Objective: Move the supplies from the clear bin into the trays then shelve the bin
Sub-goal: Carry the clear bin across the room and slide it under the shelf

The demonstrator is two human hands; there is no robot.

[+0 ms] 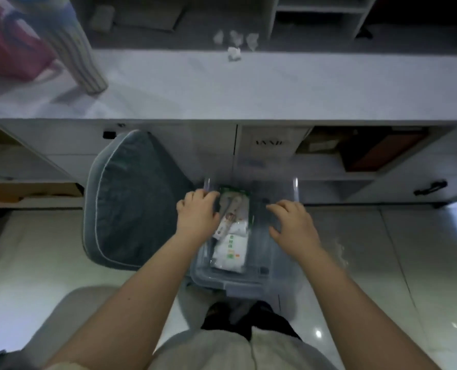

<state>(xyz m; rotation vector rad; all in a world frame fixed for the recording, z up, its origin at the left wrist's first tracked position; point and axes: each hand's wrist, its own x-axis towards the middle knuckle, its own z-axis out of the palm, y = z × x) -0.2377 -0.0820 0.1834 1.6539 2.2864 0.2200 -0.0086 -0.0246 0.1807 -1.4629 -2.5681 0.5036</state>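
Glossy pale floor tiles fill the lower part of the frame, with the person's light-clothed lap at the bottom edge. Just above it, at lower centre, a clear rectangular plastic bin stands on the floor. Inside it lie white soft packets with green print, a slim white packet with a small picture and, at the far end, a green-edged pack holding white utensils. The bin's right half looks bare.

The left hand rests on the bin's left rim, fingers curled over the edge near the green-edged pack. The right hand hovers above the bin's right side with fingers spread and holding nothing; whether it touches the rim cannot be told.

Left of the bin stands a grey-blue cushioned chair with pale piping. Beyond, across the middle of the frame, runs a long white counter with open cubbies beneath; a brown box sits in one at right. Crumpled white paper scraps lie at the counter's far edge.
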